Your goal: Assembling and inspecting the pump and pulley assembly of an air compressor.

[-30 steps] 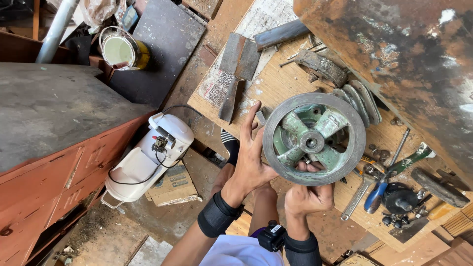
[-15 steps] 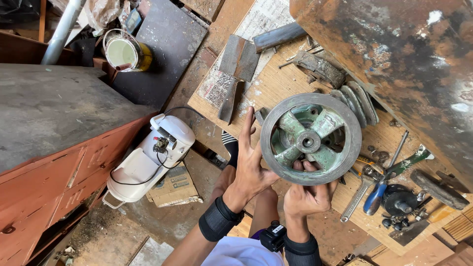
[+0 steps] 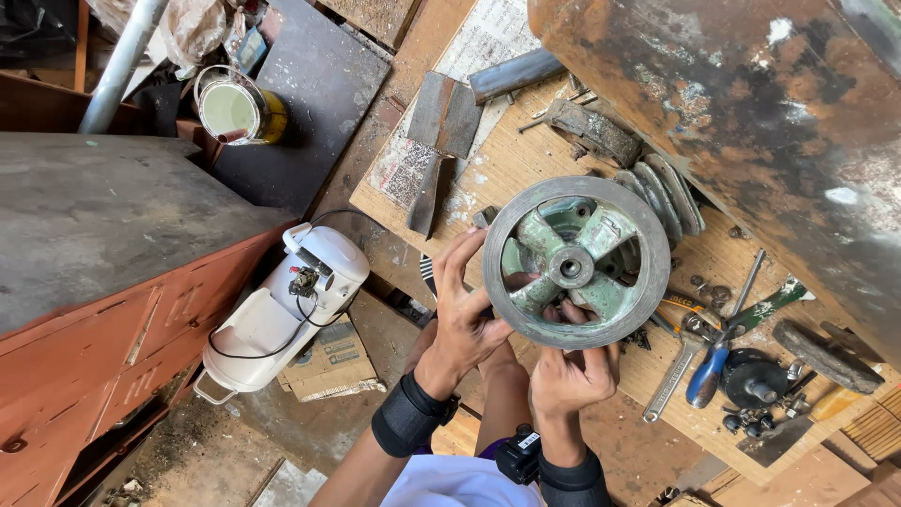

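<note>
**Inspector:** What is at risk here?

**Assistant:** The green spoked pulley wheel [image 3: 574, 265] is held up clear of the wooden board [image 3: 526, 155], supported only by two bare hands. It looks heavy and corroded. My judgement: if either grip slackens, it could tip off the fingers and fall onto the person's legs below, or onto the loose tools. Rough edges on the rim could also cut unprotected skin.

**Inspector:** State of the hands?

**Assistant:** The left hand [image 3: 462, 324] is spread against the wheel's left rim, fingers splayed up along the edge, grasping it from the side. The right hand [image 3: 572, 376] is beneath, fingers reaching up between the spokes near the hub, bearing the wheel's underside. Both wrists carry black bands.

**Inspector:** Surroundings?

**Assistant:** A stack of similar discs [image 3: 668, 197] lies just behind the wheel. A spanner [image 3: 674, 371] and blue-handled pliers [image 3: 706, 371] lie on the board, right of the right hand. A white appliance [image 3: 286, 310] with a black cord stands on the floor, left of the left hand. A paint tin [image 3: 235, 108] sits well apart, up left.
</note>
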